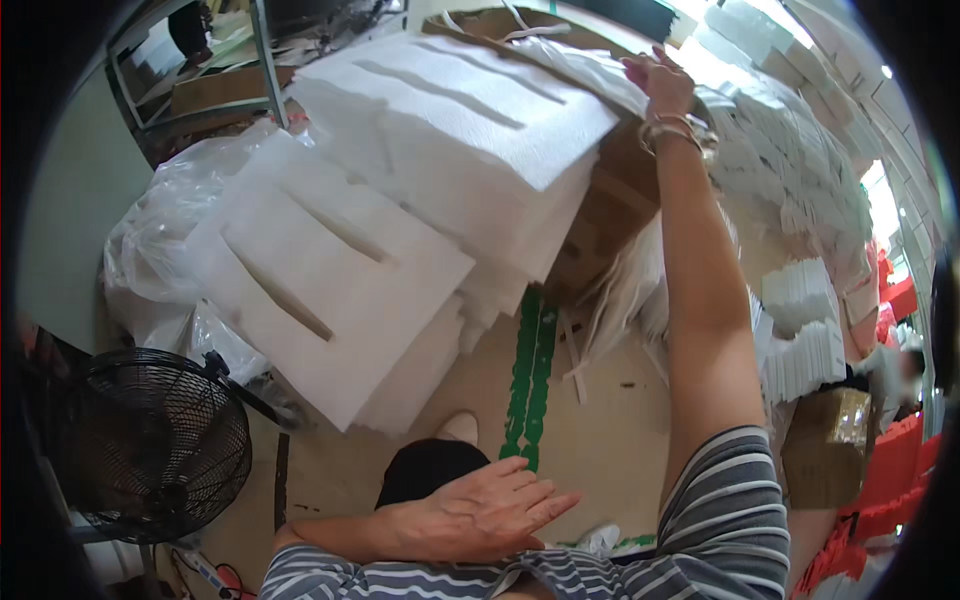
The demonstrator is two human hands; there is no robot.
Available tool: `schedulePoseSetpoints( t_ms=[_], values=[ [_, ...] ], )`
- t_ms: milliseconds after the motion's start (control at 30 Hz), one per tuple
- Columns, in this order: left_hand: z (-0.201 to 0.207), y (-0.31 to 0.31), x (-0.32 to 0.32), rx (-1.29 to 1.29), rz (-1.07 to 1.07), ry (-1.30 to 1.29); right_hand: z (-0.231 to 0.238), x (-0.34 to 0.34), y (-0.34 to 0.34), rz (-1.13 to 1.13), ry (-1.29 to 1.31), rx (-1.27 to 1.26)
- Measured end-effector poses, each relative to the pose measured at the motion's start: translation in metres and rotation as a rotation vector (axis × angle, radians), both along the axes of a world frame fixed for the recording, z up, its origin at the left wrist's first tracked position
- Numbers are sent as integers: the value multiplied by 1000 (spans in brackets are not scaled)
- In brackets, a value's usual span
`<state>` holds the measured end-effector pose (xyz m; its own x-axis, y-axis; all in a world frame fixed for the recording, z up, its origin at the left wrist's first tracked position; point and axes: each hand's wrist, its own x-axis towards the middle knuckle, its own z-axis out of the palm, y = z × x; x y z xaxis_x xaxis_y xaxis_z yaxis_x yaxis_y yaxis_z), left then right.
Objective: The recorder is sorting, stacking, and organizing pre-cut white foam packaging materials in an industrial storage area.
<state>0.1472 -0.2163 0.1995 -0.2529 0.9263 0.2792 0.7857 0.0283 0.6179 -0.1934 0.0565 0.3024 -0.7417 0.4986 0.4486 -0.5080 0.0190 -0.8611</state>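
My right arm stretches far forward, and my right hand [662, 82] is over the edge of a large brown cardboard box [610, 215], beside white foam strips [580, 65] in it. Its fingers are bent together; what they grip, if anything, is too small to make out. In front of my body, low in the view, my left hand [490, 512] hovers with fingers stretched and holds nothing. Ahead stands a tall stack of white foam sheets [565, 130] with long slots cut in them. A second stack of slotted foam sheets [400, 300] leans nearer, at the left.
A black fan [165, 445] stands at the lower left, near clear plastic bags [165, 225]. Green tape [530, 380] runs along the floor. To the right are more white foam piles [800, 310], a taped carton [828, 445] and red material [900, 470]. A metal shelf [268, 65] stands far left.
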Motion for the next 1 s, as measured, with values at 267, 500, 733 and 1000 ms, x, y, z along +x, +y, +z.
schedulePoseSetpoints(
  t_ms=[267, 500, 733, 1000],
  values=[
    [16, 37, -52, 263, -137, -368, -144, 171, 160, -573, -419, 660],
    [-81, 199, -154, 56, 523, -426, -253, 216, 182, -407, -913, 615],
    [-115, 275, -200, -367, 519, -942, -260, 198, 146, -154, -875, 652],
    [-120, 318, -185, 84, 537, 338, -229, 274, 352, -940, -778, 824]
  ],
)
